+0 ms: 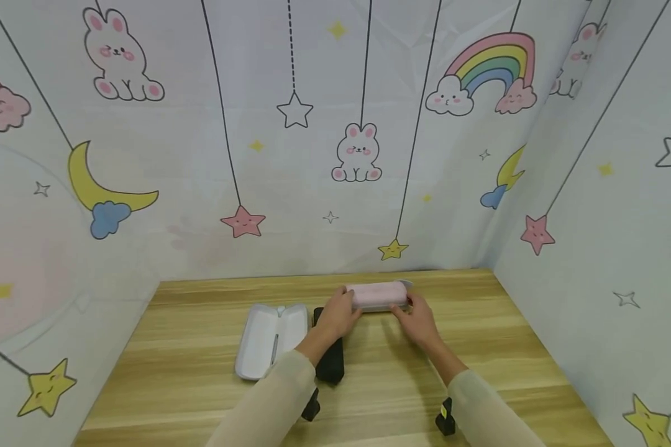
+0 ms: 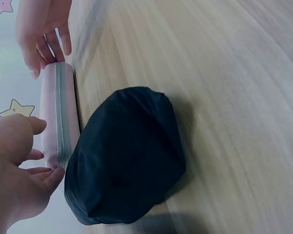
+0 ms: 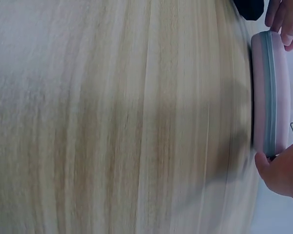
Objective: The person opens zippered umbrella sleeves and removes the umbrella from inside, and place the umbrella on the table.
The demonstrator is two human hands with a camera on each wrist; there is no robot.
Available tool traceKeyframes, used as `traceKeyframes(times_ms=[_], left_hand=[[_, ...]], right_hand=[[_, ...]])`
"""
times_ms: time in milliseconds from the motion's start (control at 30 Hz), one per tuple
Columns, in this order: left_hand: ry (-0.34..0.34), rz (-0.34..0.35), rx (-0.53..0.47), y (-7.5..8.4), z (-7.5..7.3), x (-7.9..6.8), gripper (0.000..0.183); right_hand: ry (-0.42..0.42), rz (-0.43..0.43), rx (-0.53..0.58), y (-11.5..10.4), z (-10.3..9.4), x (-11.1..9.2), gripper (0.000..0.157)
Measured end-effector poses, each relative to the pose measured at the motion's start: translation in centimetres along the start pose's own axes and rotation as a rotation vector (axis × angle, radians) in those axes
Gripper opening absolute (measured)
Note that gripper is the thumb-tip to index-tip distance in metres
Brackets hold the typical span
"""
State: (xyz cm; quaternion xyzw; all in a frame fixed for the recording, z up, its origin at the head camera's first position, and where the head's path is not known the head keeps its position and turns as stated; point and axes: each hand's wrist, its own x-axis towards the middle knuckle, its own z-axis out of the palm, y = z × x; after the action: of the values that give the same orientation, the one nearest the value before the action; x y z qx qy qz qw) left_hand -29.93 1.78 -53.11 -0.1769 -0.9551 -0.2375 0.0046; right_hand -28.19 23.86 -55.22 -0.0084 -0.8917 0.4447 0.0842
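A long pink zippered pencil case (image 1: pixel 377 294) with a grey zipper band lies near the back edge of the table. My left hand (image 1: pixel 338 313) holds its left end, thumb toward the front. At the opposite end my right hand (image 1: pixel 418 318) grips the case, its thumb by the end of the zipper band (image 3: pixel 271 97). The zipper looks closed along the visible side. Beside my left forearm lies a black pouch (image 2: pixel 127 156), which hides a small part of the pink case in the left wrist view.
To the left, a white case (image 1: pixel 257 341) lies opened flat, with a slim pen-like stick (image 1: pixel 274 349) along its middle. Something flat and grey (image 1: pixel 406 283) shows behind the pink case. Patterned cloth walls (image 1: pixel 291 186) enclose the wooden table (image 1: pixel 391 372) at back and sides.
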Motion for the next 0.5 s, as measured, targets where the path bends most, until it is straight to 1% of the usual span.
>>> traceKeyframes(times_ms=[100, 200, 400, 500], left_hand=[[0.018, 0.006, -0.012, 0.5, 0.1, -0.3, 0.051], [0.035, 0.001, -0.071, 1.2, 0.0, -0.6, 0.048], [0.07, -0.042, -0.246, 2.4, 0.0, -1.0, 0.051], [0.069, -0.081, -0.351, 3.2, 0.3, -1.4, 0.056]], right_hand=[[0.015, 0.023, 0.0, 0.2, 0.0, 0.0, 0.068], [0.036, 0.041, 0.007, 0.5, -0.1, -0.1, 0.067], [0.048, 0.071, 0.066, 0.9, -0.6, -0.6, 0.062], [0.059, 0.1, 0.085, 1.0, -1.1, -1.2, 0.059]])
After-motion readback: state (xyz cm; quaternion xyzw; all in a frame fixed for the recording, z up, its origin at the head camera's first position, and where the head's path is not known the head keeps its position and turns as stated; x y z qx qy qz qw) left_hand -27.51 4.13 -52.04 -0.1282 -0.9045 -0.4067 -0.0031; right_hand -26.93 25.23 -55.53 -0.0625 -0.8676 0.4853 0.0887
